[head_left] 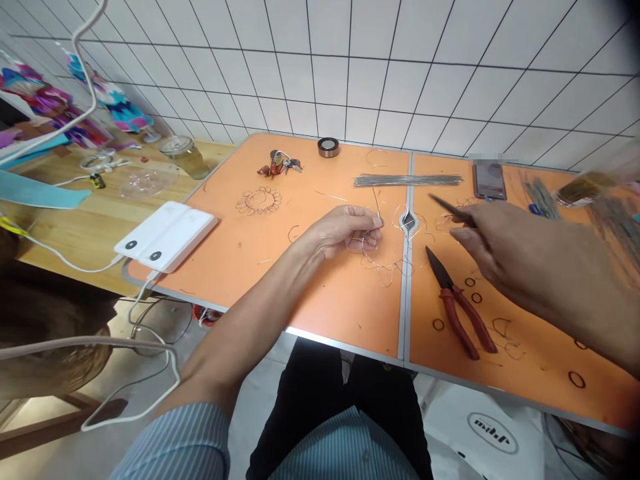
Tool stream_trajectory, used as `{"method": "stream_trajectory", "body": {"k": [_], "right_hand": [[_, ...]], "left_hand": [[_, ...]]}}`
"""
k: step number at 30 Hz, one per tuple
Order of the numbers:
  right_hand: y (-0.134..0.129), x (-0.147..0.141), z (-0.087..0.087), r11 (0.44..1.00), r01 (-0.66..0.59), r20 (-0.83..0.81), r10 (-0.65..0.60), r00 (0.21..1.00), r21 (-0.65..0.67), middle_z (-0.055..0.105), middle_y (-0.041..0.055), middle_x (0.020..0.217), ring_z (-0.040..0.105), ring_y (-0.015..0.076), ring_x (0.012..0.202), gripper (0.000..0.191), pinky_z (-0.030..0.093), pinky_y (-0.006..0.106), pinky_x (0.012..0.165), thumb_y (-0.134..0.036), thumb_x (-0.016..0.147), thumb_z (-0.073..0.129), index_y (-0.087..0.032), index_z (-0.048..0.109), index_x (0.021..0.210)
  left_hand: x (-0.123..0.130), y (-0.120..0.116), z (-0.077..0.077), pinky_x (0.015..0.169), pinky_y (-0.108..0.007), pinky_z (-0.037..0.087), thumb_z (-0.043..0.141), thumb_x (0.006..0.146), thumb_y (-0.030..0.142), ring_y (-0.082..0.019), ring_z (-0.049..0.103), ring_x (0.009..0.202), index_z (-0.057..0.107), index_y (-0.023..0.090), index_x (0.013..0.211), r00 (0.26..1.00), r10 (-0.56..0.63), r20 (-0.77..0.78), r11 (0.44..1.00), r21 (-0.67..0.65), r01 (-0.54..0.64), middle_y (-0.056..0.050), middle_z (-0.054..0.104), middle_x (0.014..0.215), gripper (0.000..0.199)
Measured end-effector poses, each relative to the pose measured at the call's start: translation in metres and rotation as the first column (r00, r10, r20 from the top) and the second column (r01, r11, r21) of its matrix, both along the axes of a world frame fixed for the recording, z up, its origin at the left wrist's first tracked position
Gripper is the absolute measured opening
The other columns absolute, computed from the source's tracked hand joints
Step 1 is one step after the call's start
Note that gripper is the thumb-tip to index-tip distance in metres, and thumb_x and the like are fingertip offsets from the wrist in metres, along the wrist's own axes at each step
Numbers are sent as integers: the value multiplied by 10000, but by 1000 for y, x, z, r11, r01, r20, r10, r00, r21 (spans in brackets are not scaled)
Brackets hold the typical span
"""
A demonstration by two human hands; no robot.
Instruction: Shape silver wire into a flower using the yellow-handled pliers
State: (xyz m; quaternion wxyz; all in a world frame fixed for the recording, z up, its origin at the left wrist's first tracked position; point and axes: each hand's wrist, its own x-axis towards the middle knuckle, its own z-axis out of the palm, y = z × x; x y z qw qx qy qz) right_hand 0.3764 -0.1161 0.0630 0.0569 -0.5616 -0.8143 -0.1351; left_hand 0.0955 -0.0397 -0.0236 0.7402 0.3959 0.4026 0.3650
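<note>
While L hand pinches wire, R hand grips dk tool, pliers nearby

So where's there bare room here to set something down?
Mostly bare: the orange tabletop front between your left forearm and the grey seam; a smaller strip between the white rectangular box and flower-shaped wire ring. Crowded: right of the seam, where red-handled pliers lie among black rings.
</note>
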Motion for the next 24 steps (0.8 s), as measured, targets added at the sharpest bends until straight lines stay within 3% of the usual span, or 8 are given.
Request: {"method": "stream_trajectory", "body": {"k": [3, 6, 10, 18, 24], "right_hand": [[2, -17, 6, 997, -67, 417, 46, 908, 36, 753, 140, 1007, 645, 259, 699, 289, 157, 355, 500, -215, 1161, 461, -158, 741, 1121], [6, -31, 14, 988, -149, 540, 99, 836, 49, 641, 91, 833, 587, 232, 691, 416, 151, 333, 493, 50, 1036, 393, -169, 742, 981], [11, -36, 14, 955, -267, 519, 164, 839, 128, 591, 75, 795, 519, 237, 712, 433, 154, 358, 528, 74, 1016, 412, -189, 746, 936], [16, -41, 10, 971, -222, 419, 165, 893, 89, 628, 124, 897, 446, 270, 748, 496, 157, 422, 616, 29, 1033, 283, -213, 706, 946], [21, -38, 7, 968, -246, 306, 221, 926, 46, 616, 125, 900, 442, 275, 769, 456, 181, 450, 646, -19, 1054, 315, -242, 681, 900]], "left_hand": [[1, -2, 2, 684, -267, 653, 920, 885, 141, -122, 728, 621, 786, 106, 812, 1000, 3, 8, 1000, -6, -3, -64, 786, 748, 156], [0, -2, 3, 673, -255, 641, 896, 910, 136, -118, 720, 617, 780, 108, 808, 1000, -1, 13, 1000, -3, 1, -60, 779, 738, 157], [0, -2, 4, 661, -250, 632, 844, 946, 123, -111, 703, 604, 769, 109, 790, 1000, -15, 8, 1000, -5, 15, -56, 770, 725, 174], [3, -4, 9, 642, -251, 624, 778, 991, 90, -104, 693, 577, 760, 108, 792, 1000, -8, 2, 999, -37, 8, -49, 761, 703, 201], [3, -4, 9, 645, -254, 624, 766, 998, 85, -111, 701, 578, 753, 109, 791, 1000, -17, 14, 999, -42, 17, -55, 764, 710, 209]]}}
